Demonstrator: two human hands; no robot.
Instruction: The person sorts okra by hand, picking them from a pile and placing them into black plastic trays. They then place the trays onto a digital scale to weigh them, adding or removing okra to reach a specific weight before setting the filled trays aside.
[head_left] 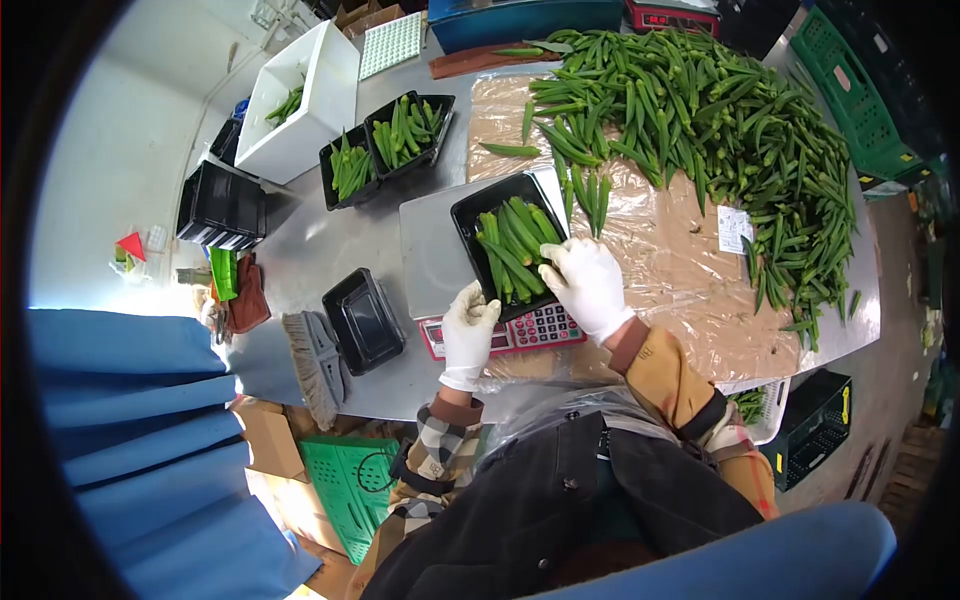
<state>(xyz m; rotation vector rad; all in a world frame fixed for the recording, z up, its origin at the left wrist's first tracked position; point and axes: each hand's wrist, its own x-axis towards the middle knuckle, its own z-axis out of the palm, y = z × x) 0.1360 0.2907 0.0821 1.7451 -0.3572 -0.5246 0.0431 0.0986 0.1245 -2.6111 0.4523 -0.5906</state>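
Note:
A black tray [467, 222] with green okra pods [516, 245] in it is tilted over the metal plate of a red scale [432, 262]. My left hand [470, 330], in a white glove, has its fingers closed on the tray's near left corner. On the tray's right side, my right hand [585, 285], also gloved, bends its fingers over the rim beside the pods; what its fingertips hold, if anything, is hidden. The scale's keypad [545, 327] shows between my hands. A large heap of okra [700, 110] spreads over brown plastic-wrapped card to the right.
Filled black trays [437, 155] stand beyond the scale at the left. An empty black tray [364, 318] and a brush [313, 365] lie at the left edge. Farther back are a white foam box [325, 85] and stacked black trays [215, 205]. Green crates [850, 85] stand at the right.

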